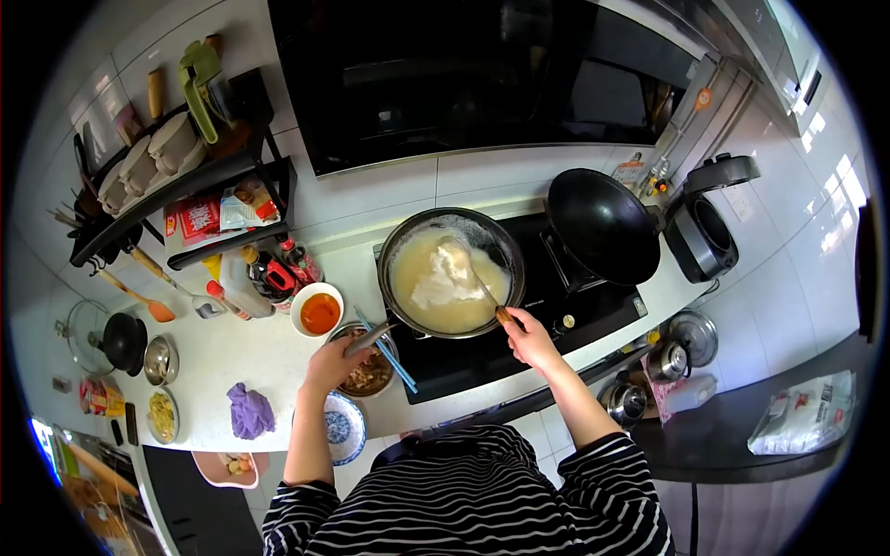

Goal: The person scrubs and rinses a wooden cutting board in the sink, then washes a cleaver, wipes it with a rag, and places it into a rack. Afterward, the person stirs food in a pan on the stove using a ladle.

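Observation:
My right hand (531,339) is closed round the wooden handle of a ladle (479,284), whose bowl is in the pale liquid of a wok (521,287). A white soft mass lies in that liquid under the ladle. My left hand (330,364) grips a grey handle (369,339) beside the wok; whether it joins the wok is hard to tell. Below that hand is a metal bowl of brown meat pieces (369,375), with blue chopsticks (395,363) across its right side. A blue-patterned bowl (343,428) stands nearer to me.
A black wok (604,227) sits on the right burner. Left of the stove are a bowl of red sauce (320,313), bottles (269,278), a purple cloth (250,411) and a yellow-filled bowl (162,415). A rice cooker (702,236) stands at the right, and a black rack (167,199) at the upper left.

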`<state>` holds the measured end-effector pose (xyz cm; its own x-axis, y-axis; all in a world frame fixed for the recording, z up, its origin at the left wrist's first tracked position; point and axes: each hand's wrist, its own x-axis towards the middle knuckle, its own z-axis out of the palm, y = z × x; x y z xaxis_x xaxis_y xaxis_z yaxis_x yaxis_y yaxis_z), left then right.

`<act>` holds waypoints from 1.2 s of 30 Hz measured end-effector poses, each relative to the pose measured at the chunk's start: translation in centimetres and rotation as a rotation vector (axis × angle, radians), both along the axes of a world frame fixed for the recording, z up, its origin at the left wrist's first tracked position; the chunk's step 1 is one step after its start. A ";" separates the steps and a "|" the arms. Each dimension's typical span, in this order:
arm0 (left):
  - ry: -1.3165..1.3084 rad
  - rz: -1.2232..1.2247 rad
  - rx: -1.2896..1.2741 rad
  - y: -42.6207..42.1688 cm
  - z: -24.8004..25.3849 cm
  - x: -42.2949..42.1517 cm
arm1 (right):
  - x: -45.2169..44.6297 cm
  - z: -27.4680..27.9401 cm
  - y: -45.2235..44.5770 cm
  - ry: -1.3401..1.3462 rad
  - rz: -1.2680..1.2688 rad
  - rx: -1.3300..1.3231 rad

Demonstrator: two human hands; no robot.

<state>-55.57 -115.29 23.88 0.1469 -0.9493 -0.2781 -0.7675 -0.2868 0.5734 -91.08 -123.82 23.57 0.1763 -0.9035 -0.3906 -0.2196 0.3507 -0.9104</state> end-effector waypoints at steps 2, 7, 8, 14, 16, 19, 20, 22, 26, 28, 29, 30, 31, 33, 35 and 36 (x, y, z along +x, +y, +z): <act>-0.009 -0.008 -0.027 0.0 -0.3 0.1 | 1.0 1.3 0.8 -0.050 0.008 0.120; 0.008 -0.005 -0.036 0.1 -0.8 0.3 | 1.3 0.0 1.5 -0.432 0.059 0.425; 0.009 -0.006 -0.027 0.1 -0.7 0.3 | 1.2 -0.1 1.6 -0.509 0.054 0.481; -0.005 -0.005 -0.004 0.0 -0.4 0.1 | 0.6 -0.1 2.3 -0.789 0.062 0.700; -0.001 -0.004 0.001 0.0 -0.4 0.2 | 0.2 -0.3 2.6 -0.872 0.072 0.718; -0.004 -0.008 0.000 0.0 -0.4 0.2 | -0.2 0.5 3.0 -0.870 0.070 0.633; -0.008 -0.014 -0.007 0.0 -0.4 0.1 | -0.3 1.3 3.2 -0.849 0.065 0.585; -0.012 -0.023 -0.021 -0.1 -0.4 0.1 | -0.4 2.9 3.3 -0.727 0.023 0.467; -0.007 -0.027 -0.064 0.0 -0.9 0.3 | -1.4 4.2 2.8 -0.561 0.040 0.245; 0.001 -0.028 -0.065 0.0 -0.9 0.2 | -1.3 5.3 2.7 -0.413 0.024 0.129; 0.007 -0.030 -0.052 0.0 -0.7 0.3 | -1.3 5.7 2.5 -0.366 0.021 0.085; 0.012 -0.031 -0.039 0.0 -0.6 0.3 | -1.3 5.4 2.2 -0.322 0.015 0.032; 0.008 -0.033 -0.047 0.0 -0.8 0.3 | -1.3 5.2 1.9 -0.278 0.008 -0.021; 0.002 -0.039 -0.064 0.0 -1.3 0.5 | -1.3 5.0 1.3 -0.146 0.048 -0.237; -0.011 -0.037 -0.067 0.0 -1.2 0.5 | -1.0 2.7 -0.5 0.100 0.101 -0.653; -0.017 -0.036 -0.067 0.0 -1.2 0.5 | -0.4 2.4 -1.2 0.255 0.078 -0.896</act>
<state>-55.10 -115.30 22.69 0.1164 -0.9705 -0.2111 -0.7861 -0.2200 0.5776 -91.48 -125.01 26.01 0.2541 -0.8754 0.4112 -0.4429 -0.4833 -0.7552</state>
